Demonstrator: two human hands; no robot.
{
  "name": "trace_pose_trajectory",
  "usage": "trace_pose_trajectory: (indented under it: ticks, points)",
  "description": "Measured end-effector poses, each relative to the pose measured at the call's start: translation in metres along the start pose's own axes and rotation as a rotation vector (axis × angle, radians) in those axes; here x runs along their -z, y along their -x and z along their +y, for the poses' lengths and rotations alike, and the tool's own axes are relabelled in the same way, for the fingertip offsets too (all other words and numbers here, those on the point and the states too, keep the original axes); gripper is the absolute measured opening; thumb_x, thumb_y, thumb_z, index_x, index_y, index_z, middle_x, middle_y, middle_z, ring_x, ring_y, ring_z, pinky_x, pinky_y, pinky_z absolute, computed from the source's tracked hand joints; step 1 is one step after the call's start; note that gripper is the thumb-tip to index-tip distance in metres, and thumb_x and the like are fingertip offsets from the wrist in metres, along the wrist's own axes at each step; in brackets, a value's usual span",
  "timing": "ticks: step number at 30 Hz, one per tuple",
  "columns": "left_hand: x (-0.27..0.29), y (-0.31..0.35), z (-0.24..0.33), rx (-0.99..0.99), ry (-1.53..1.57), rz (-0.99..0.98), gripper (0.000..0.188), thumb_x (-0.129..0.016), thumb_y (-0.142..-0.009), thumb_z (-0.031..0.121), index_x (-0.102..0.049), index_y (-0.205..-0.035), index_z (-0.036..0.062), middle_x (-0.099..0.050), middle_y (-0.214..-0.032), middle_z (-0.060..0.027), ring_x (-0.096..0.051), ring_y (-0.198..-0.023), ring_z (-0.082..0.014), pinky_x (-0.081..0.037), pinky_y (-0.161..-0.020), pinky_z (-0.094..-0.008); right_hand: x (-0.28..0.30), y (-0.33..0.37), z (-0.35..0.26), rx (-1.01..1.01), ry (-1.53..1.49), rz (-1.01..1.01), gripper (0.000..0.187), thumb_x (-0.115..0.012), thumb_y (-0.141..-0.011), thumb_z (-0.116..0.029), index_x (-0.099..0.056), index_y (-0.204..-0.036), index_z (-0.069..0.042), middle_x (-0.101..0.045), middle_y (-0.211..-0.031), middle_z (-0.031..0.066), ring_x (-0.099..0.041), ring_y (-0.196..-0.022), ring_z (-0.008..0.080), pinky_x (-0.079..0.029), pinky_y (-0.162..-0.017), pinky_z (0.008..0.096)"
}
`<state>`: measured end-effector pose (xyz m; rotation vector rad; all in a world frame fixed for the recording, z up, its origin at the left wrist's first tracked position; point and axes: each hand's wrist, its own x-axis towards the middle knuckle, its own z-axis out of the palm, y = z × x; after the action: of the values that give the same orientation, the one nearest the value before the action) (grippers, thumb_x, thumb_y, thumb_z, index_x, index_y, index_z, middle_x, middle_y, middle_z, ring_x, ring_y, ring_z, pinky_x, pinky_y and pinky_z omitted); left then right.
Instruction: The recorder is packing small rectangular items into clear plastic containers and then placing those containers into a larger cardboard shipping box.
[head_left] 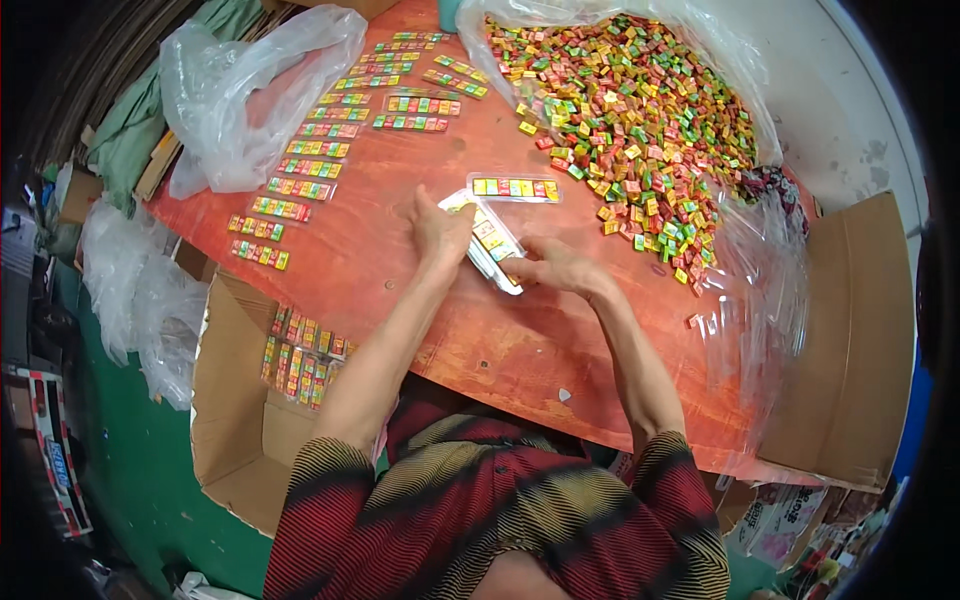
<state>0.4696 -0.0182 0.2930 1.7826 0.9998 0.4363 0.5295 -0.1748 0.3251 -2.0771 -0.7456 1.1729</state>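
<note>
Near the middle of the red table, a stack of narrow clear plastic trays point(490, 237) lies slanted between my hands. Small yellow, red and white wrapped blocks sit in a row in its upper tray. My left hand point(443, 232) is closed around the far left end, its thumb on top. At the near right end, my right hand point(562, 267) pinches the edge; some of its fingers are hidden underneath. Just beyond the stack, another clear tray point(516, 189) holds a row of the same colourful blocks.
A large heap of loose wrapped blocks point(640, 130) spreads over a plastic sheet at the far right. Filled trays point(303, 168) line the table's left side. Empty clear trays point(755, 310) pile up by a cardboard box point(845, 340). An open carton point(235, 400) holding filled trays stands lower left.
</note>
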Motion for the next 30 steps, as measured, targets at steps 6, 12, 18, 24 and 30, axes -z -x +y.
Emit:
trace_pose_trajectory:
  ticks: [6,12,18,24,30]
  points:
    - [-0.006,0.015,0.014,0.054,-0.112,0.017,0.071,-0.061,-0.070,0.030,-0.029,-0.122,-0.0059,-0.039,-0.116,-0.0284,-0.041,-0.108,-0.0401,-0.033,-0.093,-0.0433,-0.009,-0.016,-0.021,0.226,-0.010,-0.065,0.055,-0.060,-0.078,-0.026,-0.040,-0.121,0.002,-0.056,-0.102,0.0113,-0.052,-0.091,0.0169,-0.042,-0.080,0.0305]
    - [0.002,0.005,0.002,0.194,0.191,-0.116,0.046,-0.064,-0.072,0.021,-0.049,-0.102,-0.0106,-0.056,-0.095,-0.0206,-0.059,-0.080,-0.0275,-0.050,-0.066,-0.0372,-0.044,-0.007,-0.041,0.197,-0.438,0.065,0.047,-0.054,-0.075,-0.017,-0.041,-0.116,0.002,-0.054,-0.094,0.0109,-0.052,-0.088,0.0157,-0.043,-0.077,0.0294]
    - [0.030,0.026,0.016,0.388,0.594,-0.413,0.019,-0.059,-0.077,0.014,-0.054,-0.089,0.0007,-0.058,-0.079,-0.0087,-0.059,-0.066,-0.0159,-0.049,-0.053,-0.0304,-0.083,-0.020,-0.014,0.222,-0.369,0.316,0.060,-0.054,-0.077,-0.018,-0.028,-0.127,-0.001,-0.054,-0.094,0.0112,-0.052,-0.089,0.0172,-0.043,-0.077,0.0300]
    - [0.059,0.031,-0.007,0.426,0.792,-0.527,0.016,-0.055,-0.084,0.015,-0.052,-0.098,0.0064,-0.056,-0.078,-0.0028,-0.057,-0.066,-0.0137,-0.049,-0.056,-0.0285,-0.095,0.015,-0.051,0.308,-0.053,0.303,0.078,-0.053,-0.082,-0.030,-0.005,-0.137,-0.003,-0.045,-0.120,0.0233,-0.048,-0.109,0.0302,-0.039,-0.088,0.0377]
    - [0.106,0.050,-0.001,0.347,0.703,-0.474,0.026,-0.053,-0.086,0.017,-0.045,-0.109,0.0099,-0.053,-0.087,-0.0005,-0.054,-0.073,-0.0091,-0.049,-0.062,-0.0267,-0.126,0.014,-0.068,0.509,-0.151,0.330,0.081,-0.051,-0.083,-0.034,0.001,-0.136,0.001,-0.041,-0.122,0.0265,-0.046,-0.109,0.0328,-0.037,-0.091,0.0375]
